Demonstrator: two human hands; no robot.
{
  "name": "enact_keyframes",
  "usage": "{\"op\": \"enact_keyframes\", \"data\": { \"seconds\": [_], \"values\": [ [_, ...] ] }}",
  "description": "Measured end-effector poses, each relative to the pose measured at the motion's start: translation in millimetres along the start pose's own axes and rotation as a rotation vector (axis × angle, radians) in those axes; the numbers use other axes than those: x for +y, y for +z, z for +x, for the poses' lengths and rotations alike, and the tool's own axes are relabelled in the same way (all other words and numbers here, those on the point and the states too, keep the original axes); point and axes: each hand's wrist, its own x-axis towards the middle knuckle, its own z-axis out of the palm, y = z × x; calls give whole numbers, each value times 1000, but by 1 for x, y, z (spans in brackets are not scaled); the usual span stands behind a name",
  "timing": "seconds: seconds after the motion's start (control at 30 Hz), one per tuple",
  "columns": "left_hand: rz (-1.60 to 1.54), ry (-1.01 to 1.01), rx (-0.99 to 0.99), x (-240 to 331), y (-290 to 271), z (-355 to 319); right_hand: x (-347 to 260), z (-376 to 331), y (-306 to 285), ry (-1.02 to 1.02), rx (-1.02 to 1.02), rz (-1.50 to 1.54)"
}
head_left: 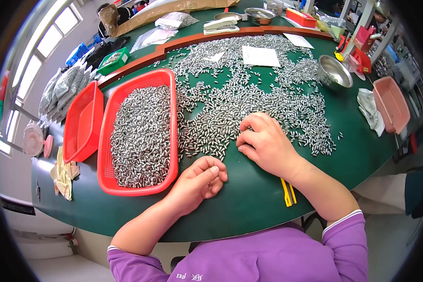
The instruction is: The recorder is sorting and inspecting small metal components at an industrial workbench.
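Note:
Many small silvery, capsule-shaped metal pieces (286,105) lie spread in a loose layer on the green table (249,207). My right hand (268,143) is at the near edge of this spread, palm down, with its fingers bent inward over the pieces; whatever the fingertips grip is hidden. Nearer to me and to the left, my left hand (199,181) is turned partly upward with its fingers curled in. What it holds, if anything, cannot be made out. Beside its wrist stands a red plastic basket (174,162), heaped with the same kind of metal pieces (141,136).
A yellow utility knife (288,192) lies below my right wrist. Another red basket (82,124) stands at the left. A wooden strip (174,43) borders the far side. White paper (261,56) rests on the pieces; a steel bowl (334,73) and pink tub (391,105) stand right.

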Motion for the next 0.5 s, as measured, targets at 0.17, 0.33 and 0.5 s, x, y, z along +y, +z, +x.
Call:
{"op": "enact_keyframes", "data": {
  "seconds": [0.17, 0.33, 0.5],
  "values": [
    [14, -4, -36, 0, -2, 0, -9, 4, -5, 23, -83, 338],
    [40, -47, -46, 1, 1, -1, -20, -2, -5, 45, -196, 616],
    [28, -64, -83, 3, 0, -3, -24, -2, -3, 106, -185, 779]
  ]
}}
